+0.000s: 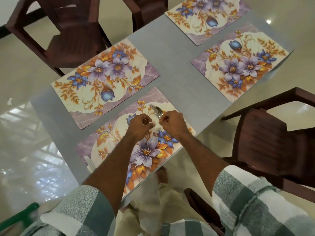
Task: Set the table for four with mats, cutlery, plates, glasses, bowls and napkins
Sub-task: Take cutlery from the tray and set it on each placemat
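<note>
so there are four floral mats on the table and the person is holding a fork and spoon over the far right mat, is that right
Not quite. The four floral mats are there, but the right hand holds the fork and spoon over the nearest mat, the one closest to the person, not the far right mat. The head view shows this. The left hand is beside it over the same mat.

Dark brown chairs [68, 31] around a grey table [170, 53], glossy pale tiled floor [25, 133], green object [18, 217] at lower left
</note>
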`<state>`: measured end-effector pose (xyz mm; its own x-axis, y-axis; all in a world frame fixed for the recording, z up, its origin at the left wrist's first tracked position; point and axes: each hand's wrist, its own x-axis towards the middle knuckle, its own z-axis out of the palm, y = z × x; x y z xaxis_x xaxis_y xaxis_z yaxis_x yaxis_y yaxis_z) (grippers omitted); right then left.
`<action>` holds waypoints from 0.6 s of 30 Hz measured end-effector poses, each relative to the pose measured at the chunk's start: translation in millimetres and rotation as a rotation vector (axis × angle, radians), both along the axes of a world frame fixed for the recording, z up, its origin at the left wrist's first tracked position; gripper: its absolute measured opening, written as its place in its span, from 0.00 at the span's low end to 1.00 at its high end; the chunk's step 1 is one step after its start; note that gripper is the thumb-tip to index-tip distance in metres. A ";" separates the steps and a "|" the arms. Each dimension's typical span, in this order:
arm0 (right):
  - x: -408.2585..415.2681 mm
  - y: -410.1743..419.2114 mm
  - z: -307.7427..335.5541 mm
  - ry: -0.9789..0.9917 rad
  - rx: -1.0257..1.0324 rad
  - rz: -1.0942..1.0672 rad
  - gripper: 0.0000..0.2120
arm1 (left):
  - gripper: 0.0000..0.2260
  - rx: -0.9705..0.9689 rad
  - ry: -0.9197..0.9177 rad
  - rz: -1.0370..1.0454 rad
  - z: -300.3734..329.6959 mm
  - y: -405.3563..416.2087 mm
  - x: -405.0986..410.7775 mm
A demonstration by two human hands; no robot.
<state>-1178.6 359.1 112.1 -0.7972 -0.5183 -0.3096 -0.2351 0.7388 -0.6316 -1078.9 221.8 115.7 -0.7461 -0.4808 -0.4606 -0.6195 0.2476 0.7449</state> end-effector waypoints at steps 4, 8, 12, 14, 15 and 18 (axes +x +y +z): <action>7.0 -5.5 -12.0 -0.029 0.123 0.058 0.08 | 0.07 -0.083 -0.007 -0.010 -5.4 0.4 2.8; 1.6 -3.4 -8.5 0.033 0.159 0.053 0.11 | 0.10 -0.077 -0.032 -0.012 -12.8 4.9 2.7; -8.4 7.3 -9.7 0.096 0.199 0.019 0.10 | 0.15 -0.109 -0.057 0.015 -15.6 10.6 -0.9; -12.2 11.9 -12.4 0.096 0.241 0.037 0.09 | 0.18 -0.125 -0.061 0.010 -14.1 13.5 -3.5; -14.0 13.6 -13.2 0.104 0.254 0.043 0.08 | 0.18 -0.126 -0.066 0.004 -13.1 14.5 -4.4; -23.3 16.2 -13.3 0.118 0.246 -0.014 0.07 | 0.16 -0.115 -0.068 -0.001 -11.9 15.8 -6.2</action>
